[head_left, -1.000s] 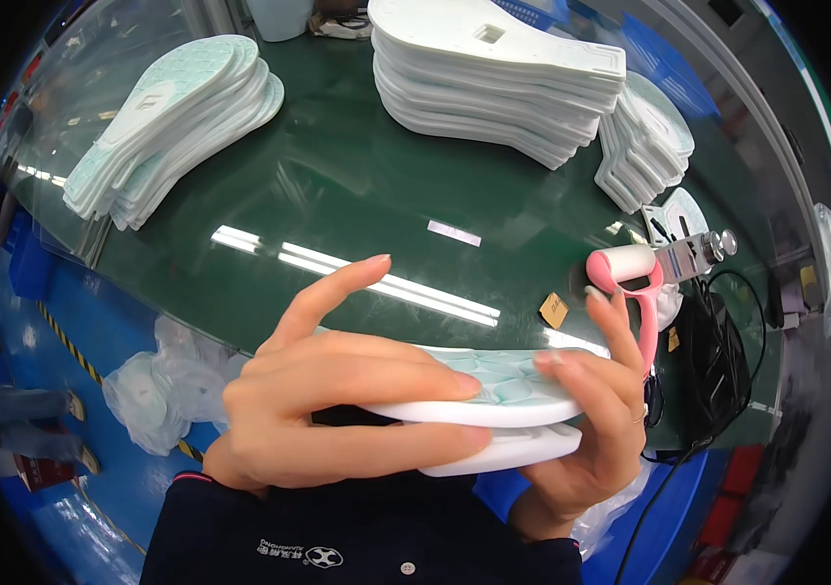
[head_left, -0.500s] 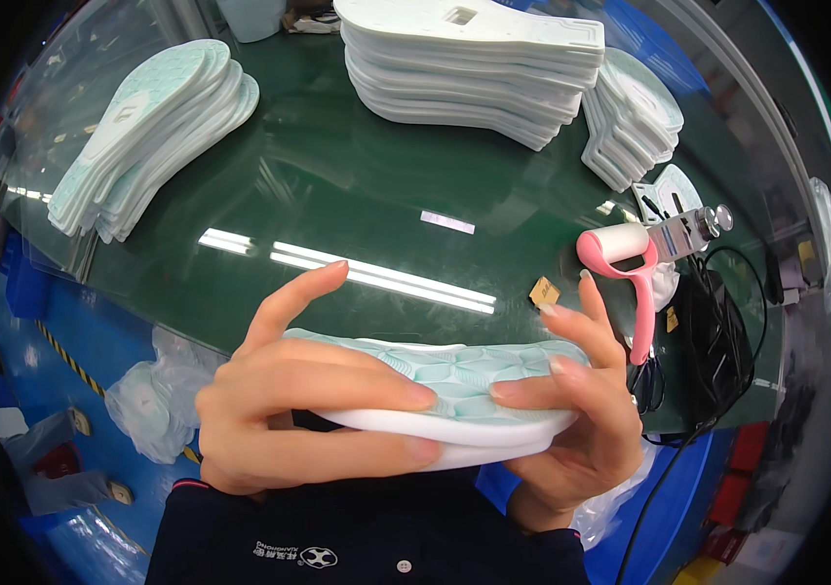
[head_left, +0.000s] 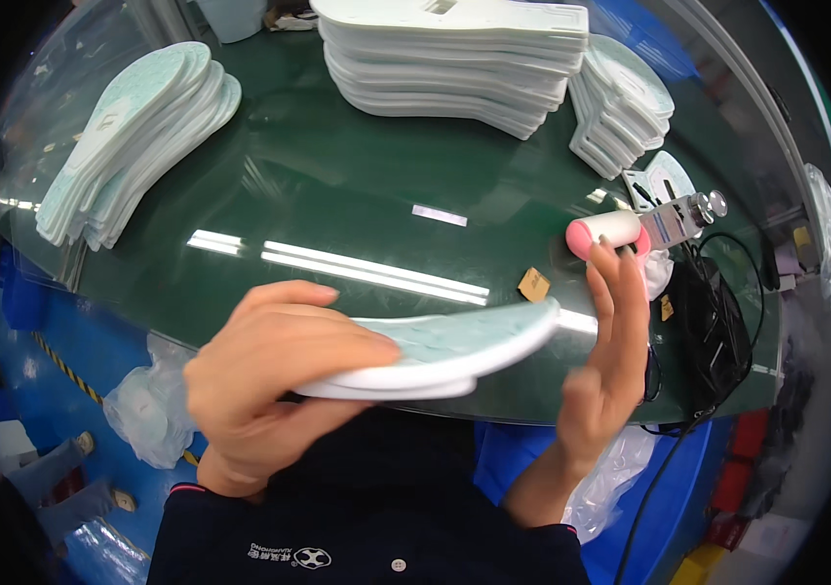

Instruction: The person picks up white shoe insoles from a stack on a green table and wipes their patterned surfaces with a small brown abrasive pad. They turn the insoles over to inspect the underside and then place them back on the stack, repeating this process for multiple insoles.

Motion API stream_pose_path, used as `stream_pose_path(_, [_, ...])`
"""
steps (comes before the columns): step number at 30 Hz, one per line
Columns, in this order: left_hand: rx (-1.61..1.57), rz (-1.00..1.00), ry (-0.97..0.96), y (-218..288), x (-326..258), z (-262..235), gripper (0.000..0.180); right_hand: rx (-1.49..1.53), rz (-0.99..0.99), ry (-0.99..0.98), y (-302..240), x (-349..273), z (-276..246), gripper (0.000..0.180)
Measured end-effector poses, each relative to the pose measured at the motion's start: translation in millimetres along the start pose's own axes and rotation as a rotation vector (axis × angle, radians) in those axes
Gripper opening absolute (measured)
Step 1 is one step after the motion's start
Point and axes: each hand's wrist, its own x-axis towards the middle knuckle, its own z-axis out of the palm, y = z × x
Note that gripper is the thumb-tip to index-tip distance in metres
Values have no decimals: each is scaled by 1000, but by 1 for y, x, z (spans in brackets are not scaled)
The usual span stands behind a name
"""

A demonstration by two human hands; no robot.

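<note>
A pale-green stack (head_left: pixel 133 127) at ten o'clock and white stack (head_left: pixel 444 73) at twelve stand piled; soles (head_left: pixel 459 351) pinched in the left hand (head_left: pixel 274 375) are unstacked; the blurred right hand (head_left: pixel 608 356) seems spread.

Sole-shaped pad (head_left: pixel 469 336): pale green top face, white edge, slightly blurred. From here, 2 white layers show on the near side. Left end gripped by left hand (head_left: pixel 274 375); right end free, curving upward.

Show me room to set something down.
Widest free patch: the green tabletop between the left sole stack, the taller far stack and the small tan piece. Crowded: the right side, with the pink-and-white roller and black bag.
</note>
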Motion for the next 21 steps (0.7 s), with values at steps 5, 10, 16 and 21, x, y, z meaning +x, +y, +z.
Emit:
stream_pose_path(5, [88, -9, 64, -6, -5, -3, 25, -486, 576, -26, 72, -34, -38, 36])
stream_pose_path(10, [93, -21, 35, -11, -5, 2, 24, -474, 475, -93, 67, -30, -16, 36])
stream_pose_path(16, [88, 84, -24, 2, -2, -2, 22, -364, 435, -206, 78, -24, -8, 20])
stream_pose_path(21, [91, 197, -153, 3, -3, -13, 19, -206, 617, -130, 72, -28, -6, 10])
